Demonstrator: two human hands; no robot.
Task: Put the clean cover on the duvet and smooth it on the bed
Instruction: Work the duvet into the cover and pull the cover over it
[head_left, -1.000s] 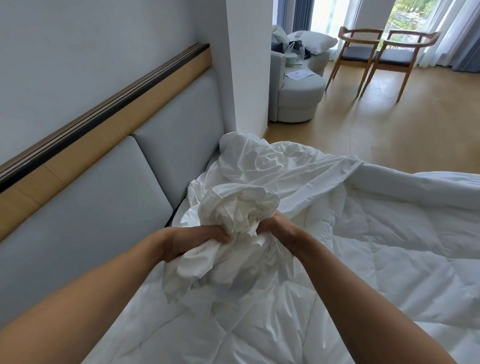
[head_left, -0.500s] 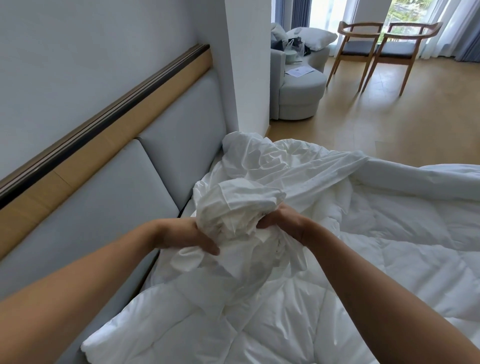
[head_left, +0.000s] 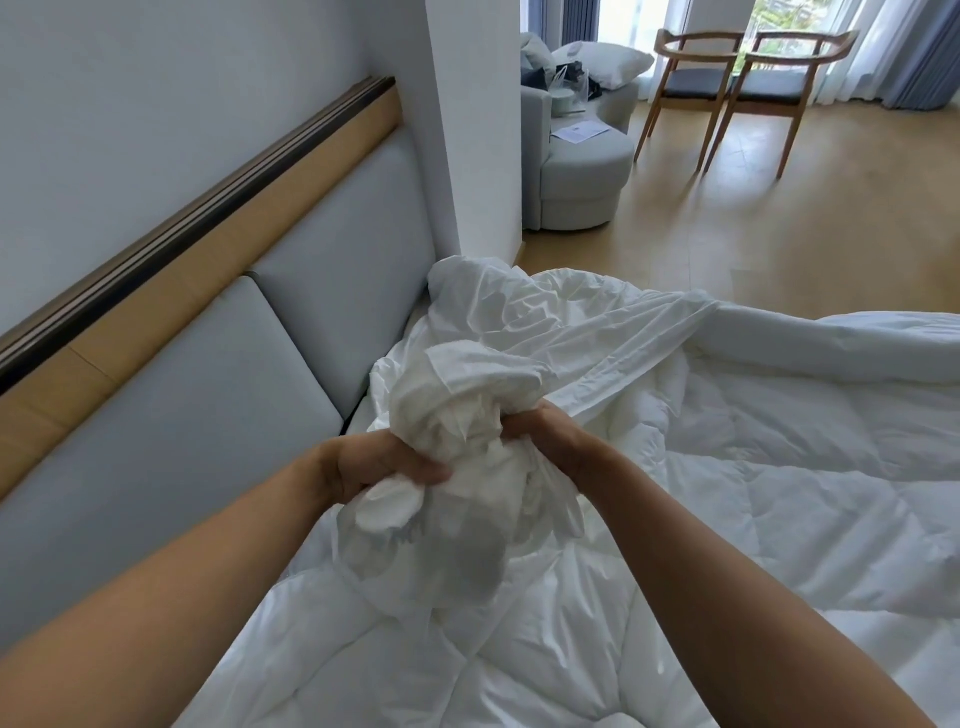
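Note:
A white quilted duvet (head_left: 779, 493) lies spread over the bed. The thin white cover (head_left: 545, 343) is crumpled at the head end by the headboard, with one taut fold running right. A bunched wad of the cover (head_left: 457, 395) is gathered between both hands above the duvet. My left hand (head_left: 379, 462) grips the wad from the left, fingers curled into the cloth. My right hand (head_left: 545, 431) grips it from the right, its fingertips buried in the folds.
A grey padded headboard (head_left: 234, 415) with a wooden rail runs along the left wall. A white pillar (head_left: 478, 130) stands at the bed's head corner. Beyond are a grey armchair (head_left: 582, 171) with bags and a pillow, two wooden chairs (head_left: 737, 88) and wood floor (head_left: 779, 234).
Both hands have drawn closer together, squeezing the gathered cover into a tighter bunch. The wad has risen a little and the view has tilted slightly.

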